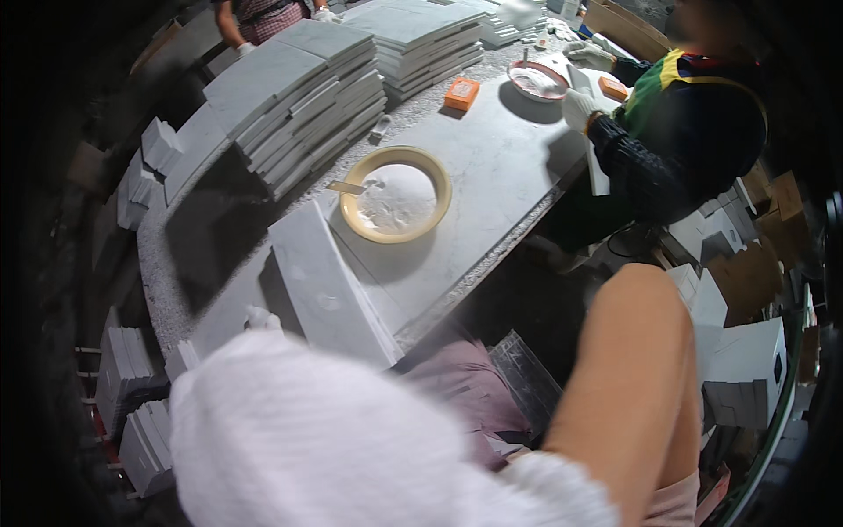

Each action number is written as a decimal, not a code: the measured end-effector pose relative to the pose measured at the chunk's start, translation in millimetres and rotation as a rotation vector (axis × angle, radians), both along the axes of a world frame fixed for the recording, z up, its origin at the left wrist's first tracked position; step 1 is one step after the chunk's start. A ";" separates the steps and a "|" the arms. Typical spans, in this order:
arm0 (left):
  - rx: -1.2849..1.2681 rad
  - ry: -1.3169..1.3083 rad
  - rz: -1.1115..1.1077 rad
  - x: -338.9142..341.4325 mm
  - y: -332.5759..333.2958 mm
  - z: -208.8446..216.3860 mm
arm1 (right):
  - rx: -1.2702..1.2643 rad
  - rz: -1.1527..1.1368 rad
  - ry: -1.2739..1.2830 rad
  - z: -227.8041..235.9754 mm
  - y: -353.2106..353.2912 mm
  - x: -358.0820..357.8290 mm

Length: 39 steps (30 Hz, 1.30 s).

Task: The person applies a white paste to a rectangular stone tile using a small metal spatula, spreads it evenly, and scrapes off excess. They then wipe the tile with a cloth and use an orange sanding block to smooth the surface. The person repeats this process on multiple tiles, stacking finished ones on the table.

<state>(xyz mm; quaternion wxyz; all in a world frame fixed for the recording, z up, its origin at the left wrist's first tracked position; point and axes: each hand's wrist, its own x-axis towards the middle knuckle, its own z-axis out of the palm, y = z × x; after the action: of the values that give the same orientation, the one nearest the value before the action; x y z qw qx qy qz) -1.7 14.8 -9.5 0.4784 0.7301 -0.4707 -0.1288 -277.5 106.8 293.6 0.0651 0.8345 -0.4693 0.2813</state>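
My right hand [307,430], in a white knit glove, is raised very close to the head view and blurred; its bare forearm [615,378] bends at the elbow. Its fingers cannot be made out. Beyond it shows a small part of a white glove, apparently my left hand [262,320], mostly hidden, beside a long pale grey slab [329,281]. Whether it grips the slab is unclear. The slab sits tilted at the table's near edge. Past it stands a cream basin [446,193] of white powder [395,200], with a flat-handled tool [346,187] in it.
Tall stacks of slabs [307,114] line the table's far left side. An orange box [460,93] and a red-rimmed bowl [537,82] stand farther back. A gloved co-worker [650,149] holds a pale panel at right; another person [268,19] is behind. Slabs and cartons [746,281] crowd the right.
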 end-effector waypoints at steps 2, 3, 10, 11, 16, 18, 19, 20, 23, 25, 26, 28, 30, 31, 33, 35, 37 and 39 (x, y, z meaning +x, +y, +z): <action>-0.016 -0.030 -0.026 4.2 -0.7 -3.8 | 0.012 0.019 0.015 0.0 -6.8 -2.1; -0.026 -0.047 -0.040 6.6 -0.2 -5.3 | 0.026 0.026 0.025 -0.6 -11.5 -4.2; -0.076 -0.157 -0.160 5.3 -2.3 -4.7 | 0.500 0.181 -0.055 -53.8 -77.8 -49.5; -0.035 -0.128 -0.101 3.1 -1.8 -3.3 | 0.462 0.212 -0.238 -74.0 -87.3 -48.7; -0.033 0.007 0.026 -8.2 -5.8 6.8 | 0.559 0.129 -0.410 -168.5 -109.9 -19.5; 0.004 0.112 0.015 -8.3 -7.0 11.3 | 0.577 0.143 -0.322 -189.0 -123.2 -5.9; 0.025 0.153 0.032 -8.4 -8.0 12.1 | 0.596 0.122 -0.268 -195.5 -131.1 1.5; 0.020 0.183 0.045 -8.8 -8.0 12.2 | 0.584 0.120 -0.221 -200.1 -138.7 8.8; 0.039 0.115 0.076 -8.5 -7.4 9.9 | 0.572 0.097 -0.125 -206.1 -156.6 30.5; 0.056 0.110 0.084 -7.8 -6.5 7.5 | 0.503 0.110 -0.107 -207.2 -164.8 41.2; 0.055 0.088 0.100 -7.3 -6.4 6.1 | 0.474 0.109 -0.074 -207.8 -167.7 45.2; 0.026 0.125 0.069 -6.3 -7.2 4.2 | 0.491 0.100 0.014 -207.0 -168.8 47.5; -0.011 0.148 0.041 -5.4 -7.8 3.7 | 0.517 0.106 0.091 -204.3 -166.7 45.3; -0.027 0.159 0.024 -5.2 -7.8 3.9 | 0.538 0.116 0.126 -202.1 -164.9 43.2; -0.014 0.159 0.009 -6.1 -7.2 4.6 | 0.555 0.125 0.178 -197.1 -161.1 38.7; 0.038 0.110 0.025 -7.2 -5.7 7.0 | 0.556 0.123 0.207 -192.2 -157.6 34.7; -0.022 0.206 -0.093 -7.4 -4.5 10.1 | 0.553 0.093 0.138 -190.9 -154.1 30.4; -0.061 0.237 -0.189 -5.1 -4.7 14.3 | 0.530 0.075 -0.055 -196.2 -149.8 25.7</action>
<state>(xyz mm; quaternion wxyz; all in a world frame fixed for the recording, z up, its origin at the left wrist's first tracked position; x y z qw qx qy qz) -6.8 10.1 4.8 0.5385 0.6473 -0.4810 -0.2442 -251.8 -43.0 97.4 -0.1789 0.8313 -0.4967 0.1737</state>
